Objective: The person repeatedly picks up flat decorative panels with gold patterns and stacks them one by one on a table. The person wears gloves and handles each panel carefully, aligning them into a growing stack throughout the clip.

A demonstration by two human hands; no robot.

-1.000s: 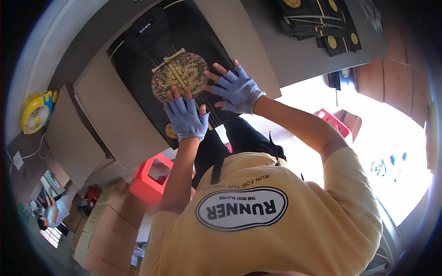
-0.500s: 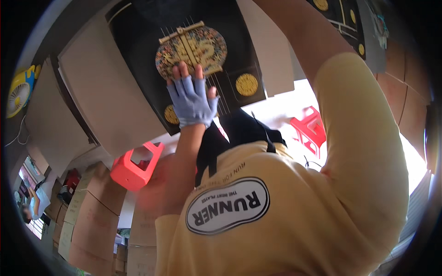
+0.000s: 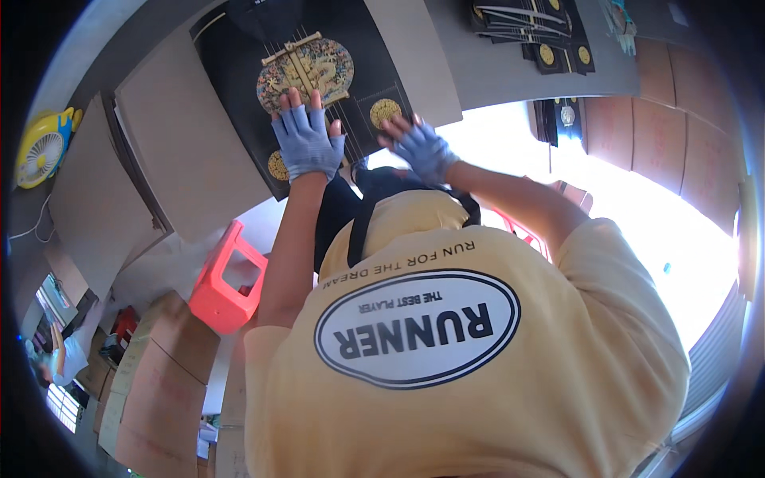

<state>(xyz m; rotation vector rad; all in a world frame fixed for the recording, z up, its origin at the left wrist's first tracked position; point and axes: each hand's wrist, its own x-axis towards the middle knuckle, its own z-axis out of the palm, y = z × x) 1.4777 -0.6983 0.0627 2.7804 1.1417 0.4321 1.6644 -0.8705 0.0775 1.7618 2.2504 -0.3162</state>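
Fingers: left hand (image 3: 307, 142) flat, fingers together, pressed palm-down on the black printed sheet (image 3: 311, 72), gripping nothing. Right hand (image 3: 422, 150) (blue fingerless gloves on both) has fingers slightly spread, resting at the sheet's near right edge; can't tell if it pinches the edge.

Rest, by size: grey worktable (image 3: 446, 56) carries the sheet, which lies flat, centre, gold dragon emblem (image 3: 305, 72) just beyond the left fingertips. Brown card sheets (image 3: 191, 151) lie left of it. Red plastic stool (image 3: 227, 279) below the table edge. Stack of similar black pieces (image 3: 530, 32) far right, well apart. Yellow fan (image 3: 40, 147) far left.
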